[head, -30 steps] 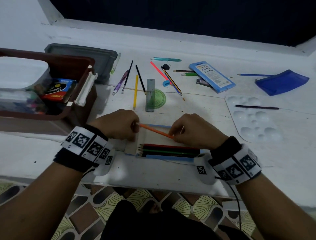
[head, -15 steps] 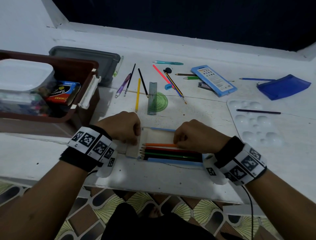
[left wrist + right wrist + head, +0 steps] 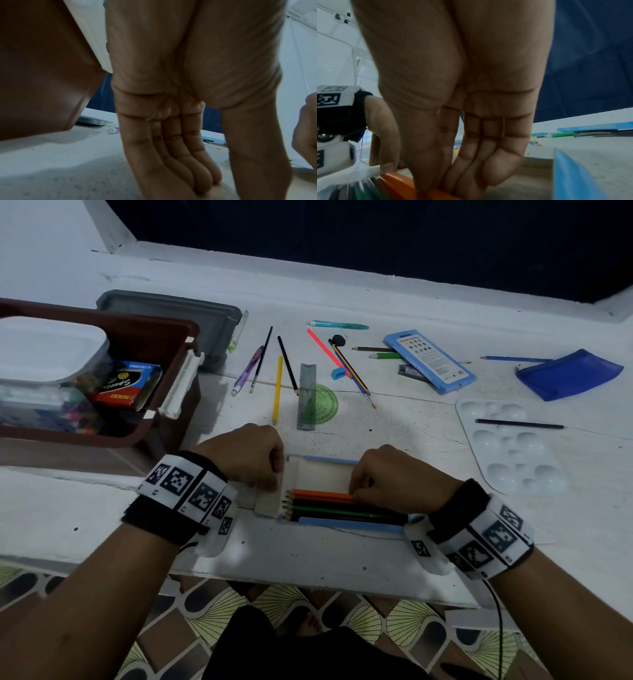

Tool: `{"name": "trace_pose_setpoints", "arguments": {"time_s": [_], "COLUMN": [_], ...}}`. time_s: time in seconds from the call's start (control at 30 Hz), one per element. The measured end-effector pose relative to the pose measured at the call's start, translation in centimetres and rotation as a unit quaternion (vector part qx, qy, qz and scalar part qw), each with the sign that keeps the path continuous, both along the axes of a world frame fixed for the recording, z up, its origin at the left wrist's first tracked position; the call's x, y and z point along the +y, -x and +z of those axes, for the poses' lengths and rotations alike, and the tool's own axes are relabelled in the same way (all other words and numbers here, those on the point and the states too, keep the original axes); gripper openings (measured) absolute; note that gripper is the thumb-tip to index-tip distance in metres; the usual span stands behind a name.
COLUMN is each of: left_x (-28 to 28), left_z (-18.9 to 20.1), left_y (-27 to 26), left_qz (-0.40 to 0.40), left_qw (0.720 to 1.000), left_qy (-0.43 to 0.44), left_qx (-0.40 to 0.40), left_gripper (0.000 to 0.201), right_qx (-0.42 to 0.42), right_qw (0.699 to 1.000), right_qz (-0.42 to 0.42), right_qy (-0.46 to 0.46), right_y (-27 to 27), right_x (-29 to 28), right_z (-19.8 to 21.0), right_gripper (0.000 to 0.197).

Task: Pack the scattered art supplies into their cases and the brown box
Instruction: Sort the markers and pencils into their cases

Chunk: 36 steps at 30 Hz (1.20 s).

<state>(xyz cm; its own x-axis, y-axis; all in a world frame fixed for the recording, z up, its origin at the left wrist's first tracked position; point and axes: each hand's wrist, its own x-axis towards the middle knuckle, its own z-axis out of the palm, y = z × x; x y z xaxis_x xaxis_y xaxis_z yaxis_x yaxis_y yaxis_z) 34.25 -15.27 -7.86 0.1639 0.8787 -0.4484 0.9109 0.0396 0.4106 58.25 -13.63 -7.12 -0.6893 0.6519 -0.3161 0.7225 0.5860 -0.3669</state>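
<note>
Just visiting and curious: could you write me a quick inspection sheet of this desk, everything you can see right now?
Surface: white table, speckled.
Job's things: pencil case open, orange pencil lying atop others inside; brown box at left, part filled.
Clutter: ruler, yellow pencil, blue booklet, blue pouch, paint tray.
Grips: left hand steadies the case's end; right hand pinches the orange pencil.
Cables: black wire from right wrist.
Surroundings: patterned floor, dark window.

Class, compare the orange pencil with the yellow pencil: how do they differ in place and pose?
The orange pencil lies in the open case, beside other pencils; the yellow pencil lies loose on the table. The orange runs sideways, touched by the right hand; the yellow points away, untouched. Both lie flat.
</note>
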Motion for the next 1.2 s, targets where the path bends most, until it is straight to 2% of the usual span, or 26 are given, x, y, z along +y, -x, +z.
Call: {"name": "trace_pose_setpoints", "arguments": {"time_s": [0.37,0.7,0.8,0.9,1.1,1.2], "left_x": [0.1,0.4,0.5,0.4,1.3,3.3], "left_z": [-0.2,-0.1,-0.3,-0.3,0.6,1.4], "left_y": [0.3,0.5,0.7,1.1,1.4,1.4], "left_qz": [-0.029,-0.032,-0.029,-0.016,-0.007,0.029], "left_qw": [1.000,0.999,1.000,1.000,0.997,0.994], "left_qy": [-0.006,-0.001,0.001,-0.009,-0.054,-0.096], "left_qx": [0.009,0.009,0.003,-0.025,-0.049,-0.040], "left_gripper": [0.024,0.022,0.022,0.011,0.014,0.013], "right_qx": [-0.008,-0.003,0.005,0.023,0.064,0.074], "right_qw": [1.000,0.999,0.999,0.999,0.998,0.997], "right_qz": [0.011,0.021,0.023,0.024,-0.002,-0.015], "right_qy": [0.012,0.038,0.033,0.022,0.006,0.010], "right_y": [0.2,0.3,0.4,0.6,1.0,1.7], "right_x": [0.5,1.1,2.2,3.7,7.2,9.6], "right_z": [-0.1,0.3,0.8,1.8,3.2,3.4], "right_gripper": [0.007,0.015,0.015,0.018,0.014,0.013]}}
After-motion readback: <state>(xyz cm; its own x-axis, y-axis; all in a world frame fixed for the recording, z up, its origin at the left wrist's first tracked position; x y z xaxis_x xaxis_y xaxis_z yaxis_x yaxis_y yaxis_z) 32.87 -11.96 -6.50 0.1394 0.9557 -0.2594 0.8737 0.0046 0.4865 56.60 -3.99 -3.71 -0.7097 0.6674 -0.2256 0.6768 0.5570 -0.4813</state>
